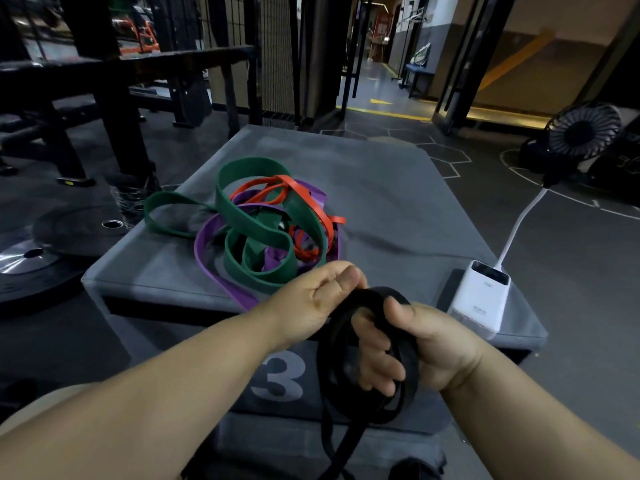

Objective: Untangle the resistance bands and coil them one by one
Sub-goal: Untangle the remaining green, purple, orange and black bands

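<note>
In hand: a wide black rubber resistance band [381, 295], partly wound into a coil, is held above the near edge of the grey padded counter [398, 202]. Its loose tail hangs down the counter's front.
Left hand: the left hand [311, 299] pinches the band at the coil's top.
Right hand: the right hand [426, 344] has its fingers curled through the coil, thumb pressed on it.
Done: by the look of it, one band is freed but its coil is unfinished.
Left to do: a broad green band [242, 216], a thin red band [294, 183] and a purple band [207, 268] lie tangled at the counter's middle.
Writing: a pale "3" [280, 379] marks the counter's front. The print on the white power bank [479, 299] at its right near corner is unreadable.
</note>
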`<state>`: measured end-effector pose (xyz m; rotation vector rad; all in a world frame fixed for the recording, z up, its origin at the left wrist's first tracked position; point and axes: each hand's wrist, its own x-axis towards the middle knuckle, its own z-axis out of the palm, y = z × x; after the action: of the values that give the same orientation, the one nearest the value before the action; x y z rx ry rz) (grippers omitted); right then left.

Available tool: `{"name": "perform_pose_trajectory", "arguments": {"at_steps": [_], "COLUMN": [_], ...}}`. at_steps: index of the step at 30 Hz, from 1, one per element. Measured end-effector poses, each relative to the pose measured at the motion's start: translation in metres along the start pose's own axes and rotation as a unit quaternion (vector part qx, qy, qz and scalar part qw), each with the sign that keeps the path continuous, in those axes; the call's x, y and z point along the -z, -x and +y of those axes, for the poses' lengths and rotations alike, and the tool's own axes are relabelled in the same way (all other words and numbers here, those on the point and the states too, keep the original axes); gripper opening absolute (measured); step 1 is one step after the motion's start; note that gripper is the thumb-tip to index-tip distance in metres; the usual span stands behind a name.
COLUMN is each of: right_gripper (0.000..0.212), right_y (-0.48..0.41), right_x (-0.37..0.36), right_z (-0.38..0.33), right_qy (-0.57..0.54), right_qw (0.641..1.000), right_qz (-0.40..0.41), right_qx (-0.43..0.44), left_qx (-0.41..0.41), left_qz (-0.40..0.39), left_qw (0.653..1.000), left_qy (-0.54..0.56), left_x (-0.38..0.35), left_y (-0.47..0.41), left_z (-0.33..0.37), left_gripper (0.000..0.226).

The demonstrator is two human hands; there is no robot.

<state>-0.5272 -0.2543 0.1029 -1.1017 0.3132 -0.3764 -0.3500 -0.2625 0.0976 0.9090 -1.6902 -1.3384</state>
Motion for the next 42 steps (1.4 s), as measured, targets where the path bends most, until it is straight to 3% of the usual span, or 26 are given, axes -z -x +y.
{"name": "perform_pose_trajectory", "arguments": {"at_steps": [2,4,7,10,14,17,22,25,30,36,40,42], "right_gripper": [0.041,0.046,0.053,0.057,0.049,0.036,0.037,0.035,0.029,0.013,0.017,0.018], "right_y": [0.001,0.001,0.003,0.004,0.008,0.012,0.01,0.007,-0.001,0.0,0.006,0.01], "right_x": [-0.001,-0.002,-0.003,-0.002,0.004,0.008,0.003,0.004,0.002,-0.001,-0.005,-0.005], "right_z": [-0.002,-0.004,-0.006,-0.009,-0.016,-0.024,-0.025,-0.02,-0.019,-0.026,-0.039,-0.049], "right_qy": [-0.002,0.007,0.014,0.004,-0.028,-0.07,-0.073,-0.04,-0.005,-0.081,-0.117,-0.147], "right_qw": [0.999,0.997,0.993,0.993,0.996,0.997,0.99,0.991,0.989,0.984,0.979,0.972], "right_qz": [0.037,0.071,0.114,0.121,0.089,0.006,-0.068,-0.097,-0.085,-0.093,-0.059,-0.028], "right_qx": [0.003,0.002,-0.007,-0.014,-0.002,0.042,0.099,0.081,0.121,0.128,0.159,0.182], "left_qx": [-0.008,-0.014,-0.06,-0.113,-0.09,-0.048,-0.076,-0.078,-0.047,0.005,0.066,0.121], "left_qz": [-0.041,-0.052,0.004,0.037,0.04,-0.014,0.006,0.033,0.095,0.156,0.079,0.001], "left_qw": [0.999,0.998,0.998,0.993,0.994,0.993,0.996,0.99,0.98,0.973,0.985,0.985], "left_qy": [0.018,0.019,-0.007,-0.002,-0.046,-0.106,0.052,0.116,0.169,0.172,0.136,0.126], "left_x": [0.002,0.001,0.001,0.003,0.009,0.009,-0.003,-0.013,-0.017,-0.017,-0.018,-0.024], "left_y": [0.001,0.0,-0.004,-0.003,-0.003,-0.005,-0.004,-0.004,-0.006,-0.008,-0.004,0.001], "left_z": [0.0,-0.001,0.0,0.006,0.003,-0.002,0.008,0.011,0.01,0.009,0.0,-0.006], "left_gripper": [0.062,0.053,0.034,0.052,0.057,0.062,0.067,0.051,0.031,0.039,0.03,0.02]}}
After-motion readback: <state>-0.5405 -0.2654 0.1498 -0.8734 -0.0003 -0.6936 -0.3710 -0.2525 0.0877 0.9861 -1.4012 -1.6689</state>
